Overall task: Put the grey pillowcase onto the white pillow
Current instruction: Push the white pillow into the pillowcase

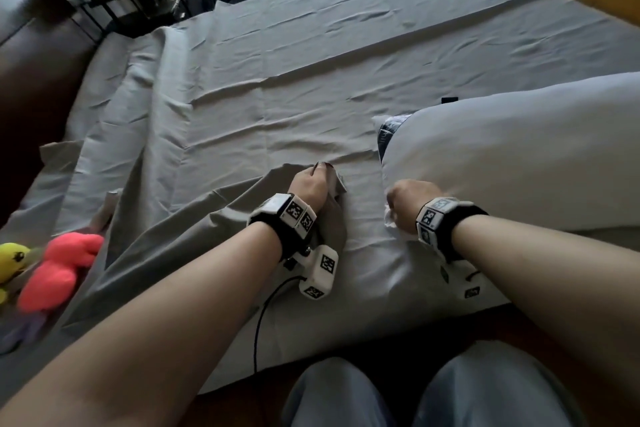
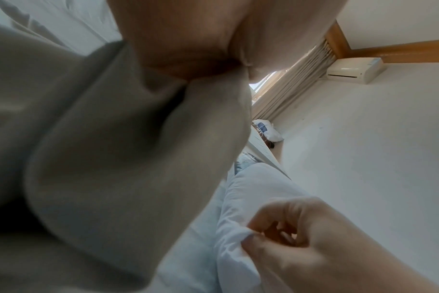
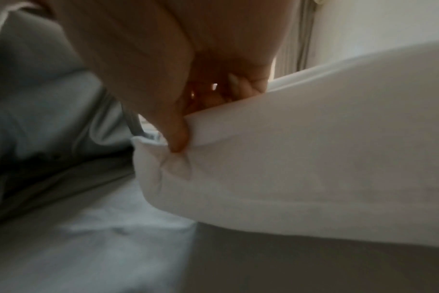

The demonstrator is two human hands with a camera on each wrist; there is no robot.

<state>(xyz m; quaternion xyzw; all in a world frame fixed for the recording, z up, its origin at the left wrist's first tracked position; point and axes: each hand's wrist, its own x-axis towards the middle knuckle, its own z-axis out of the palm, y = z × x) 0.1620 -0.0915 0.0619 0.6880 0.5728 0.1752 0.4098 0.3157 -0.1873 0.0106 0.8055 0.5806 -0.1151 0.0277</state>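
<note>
Left hand (image 1: pixel 309 185): grips soft grey fabric pillowcase (image 1: pixel 194 246) edge | right hand (image 1: pixel 410 199): pinches plump white pillow (image 1: pixel 519 163) corner | advice: spread opening wide, feed corner in first.

Both forearms bare, reaching fwd, wrist-cam straps on each; left hand (image 1: pixel 310 185) knuckles up, fingers curled, bunching the grey pillowcase (image 1: pixel 221 229); right hand (image 1: pixel 412 199) fisted, thumb + fingers pinching corner of the white pillow (image 1: pixel 519 156); hands near, not touching.
</note>
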